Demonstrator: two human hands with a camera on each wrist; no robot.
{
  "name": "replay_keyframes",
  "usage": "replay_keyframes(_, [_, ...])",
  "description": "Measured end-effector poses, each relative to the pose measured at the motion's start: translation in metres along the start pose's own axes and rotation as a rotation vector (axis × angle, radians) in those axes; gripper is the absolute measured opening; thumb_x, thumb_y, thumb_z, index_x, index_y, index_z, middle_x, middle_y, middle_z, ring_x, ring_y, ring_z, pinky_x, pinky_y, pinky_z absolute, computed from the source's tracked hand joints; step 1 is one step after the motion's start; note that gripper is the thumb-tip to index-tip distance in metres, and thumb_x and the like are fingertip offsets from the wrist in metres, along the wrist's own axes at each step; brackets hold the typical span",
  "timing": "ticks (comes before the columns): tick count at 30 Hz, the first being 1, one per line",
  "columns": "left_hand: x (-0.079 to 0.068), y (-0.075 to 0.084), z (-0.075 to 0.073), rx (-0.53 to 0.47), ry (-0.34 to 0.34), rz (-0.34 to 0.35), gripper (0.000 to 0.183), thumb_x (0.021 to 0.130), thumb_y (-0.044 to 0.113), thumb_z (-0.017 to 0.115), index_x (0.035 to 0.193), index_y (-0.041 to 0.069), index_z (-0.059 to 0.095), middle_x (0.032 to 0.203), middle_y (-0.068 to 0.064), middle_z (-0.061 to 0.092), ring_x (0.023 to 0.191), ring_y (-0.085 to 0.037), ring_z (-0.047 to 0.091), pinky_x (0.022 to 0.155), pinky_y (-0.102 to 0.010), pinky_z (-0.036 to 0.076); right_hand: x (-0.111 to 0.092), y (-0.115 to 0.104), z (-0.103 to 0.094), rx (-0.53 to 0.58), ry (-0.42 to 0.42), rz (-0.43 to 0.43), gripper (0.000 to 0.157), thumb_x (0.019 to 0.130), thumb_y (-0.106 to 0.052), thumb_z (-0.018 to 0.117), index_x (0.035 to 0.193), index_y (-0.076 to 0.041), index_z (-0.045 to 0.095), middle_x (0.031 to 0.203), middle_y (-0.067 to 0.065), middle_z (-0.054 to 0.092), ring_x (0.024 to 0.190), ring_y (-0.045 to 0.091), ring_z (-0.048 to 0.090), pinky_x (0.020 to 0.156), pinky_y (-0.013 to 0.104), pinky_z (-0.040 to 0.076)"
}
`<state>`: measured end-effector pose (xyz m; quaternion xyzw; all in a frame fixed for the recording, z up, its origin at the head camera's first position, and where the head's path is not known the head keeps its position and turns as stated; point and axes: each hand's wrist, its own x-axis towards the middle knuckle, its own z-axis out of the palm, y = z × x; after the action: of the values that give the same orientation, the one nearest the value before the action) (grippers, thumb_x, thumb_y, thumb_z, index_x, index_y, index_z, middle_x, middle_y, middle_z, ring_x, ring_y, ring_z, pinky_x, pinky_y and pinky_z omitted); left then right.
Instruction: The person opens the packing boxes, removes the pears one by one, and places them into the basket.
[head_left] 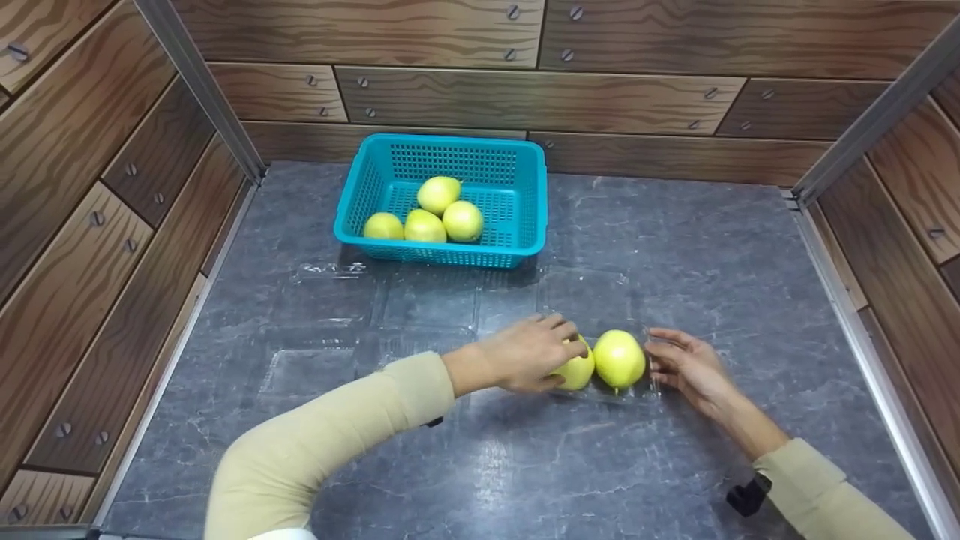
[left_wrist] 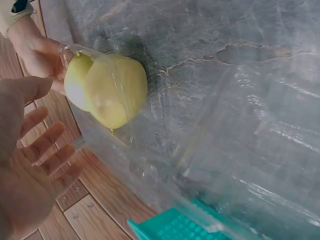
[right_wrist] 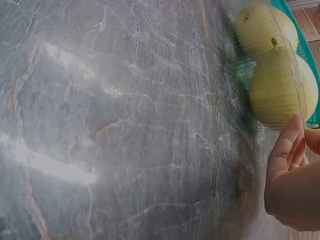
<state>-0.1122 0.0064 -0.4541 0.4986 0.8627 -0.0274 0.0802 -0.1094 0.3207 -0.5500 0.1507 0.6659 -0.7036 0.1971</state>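
Two yellow-green pears, a left pear (head_left: 577, 369) and a right pear (head_left: 619, 358), sit side by side in a clear plastic container (head_left: 600, 395). My left hand (head_left: 534, 352) is over the left pear and partly covers it in the head view. In the left wrist view its fingers (left_wrist: 47, 142) are spread, with a gap between them and the fruit. At the container's right end, my right hand (head_left: 694, 371) pinches the thin rim (right_wrist: 299, 85) between fingers and thumb. Its fingertips are close beside the right pear.
A teal basket (head_left: 442, 255) with several pears (head_left: 425, 226) stands at the back, near the wood-patterned wall (head_left: 540, 97). Several clear plastic containers (head_left: 311, 367) lie on the grey marbled table (head_left: 465, 465), left of and behind the hands.
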Motion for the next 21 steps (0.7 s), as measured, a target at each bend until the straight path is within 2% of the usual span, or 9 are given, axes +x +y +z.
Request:
replay_keyframes(2, [0.007,-0.001,0.003,0.065,-0.003,0.025,0.053,0.101,0.041,0.068,0.148,0.019,0.056,0.146,-0.004,0.06,0.136,-0.023,0.056,0.118,-0.04,0.051,0.0,0.0,0.0,0.005,0.004,-0.002,0.033,0.099,-0.015,0.073,0.13,-0.013,0.06,0.096,-0.008,0.071,0.076,0.007,0.068,0.072,0.022,0.064])
replay_keyframes(5, [0.017,-0.001,0.007,0.101,-0.014,0.044,0.053,0.101,0.041,0.069,0.147,0.018,0.056,0.145,-0.004,0.06,0.136,-0.023,0.056,0.119,-0.039,0.051,0.0,0.0,0.001,0.003,0.002,-0.007,0.034,0.1,-0.014,0.073,0.131,-0.012,0.06,0.096,-0.008,0.071,0.076,0.007,0.068,0.072,0.022,0.064])
replay_keyframes(12, [0.026,-0.001,0.021,0.076,0.028,0.093,0.043,0.101,0.032,0.07,0.139,0.013,0.063,0.137,-0.005,0.066,0.126,-0.022,0.062,0.115,-0.032,0.052,0.0,0.002,0.003,-0.012,0.006,-0.004,0.046,0.101,-0.017,0.072,0.141,-0.005,0.052,0.096,-0.008,0.068,0.076,0.007,0.066,0.07,0.022,0.062])
replay_keyframes(21, [0.031,-0.001,0.036,0.029,0.033,0.103,0.041,0.101,0.027,0.069,0.14,0.017,0.064,0.141,-0.007,0.063,0.127,-0.023,0.061,0.114,-0.032,0.053,-0.001,0.003,0.001,0.009,0.012,-0.011,0.037,0.101,-0.015,0.071,0.134,-0.009,0.056,0.096,-0.008,0.069,0.074,0.007,0.066,0.068,0.022,0.062])
